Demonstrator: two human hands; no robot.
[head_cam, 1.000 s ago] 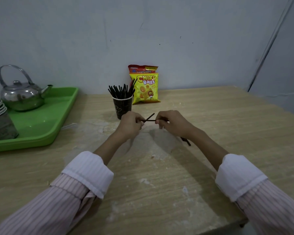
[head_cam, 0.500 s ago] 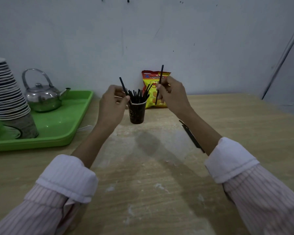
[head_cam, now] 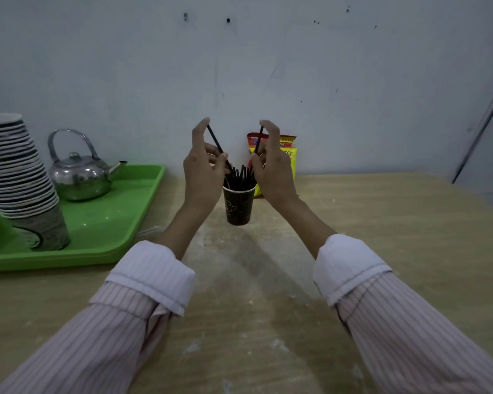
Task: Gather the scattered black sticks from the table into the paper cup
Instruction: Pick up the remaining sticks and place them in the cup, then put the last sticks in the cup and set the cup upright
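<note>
A dark paper cup stands upright on the wooden table, holding several black sticks. My left hand is raised just left of the cup's rim and pinches one black stick that slants down into the cup, index finger stretched upward. My right hand is raised just right of the rim and pinches another black stick, its lower end among the sticks in the cup.
A green tray at the left carries a steel kettle and a tall stack of paper cups. A yellow and red snack bag leans on the wall behind the cup.
Both hands rose from the table, each carrying a stick, and now hold them closer over the cup with the lower ends dipping in. The view has moved nearer.
</note>
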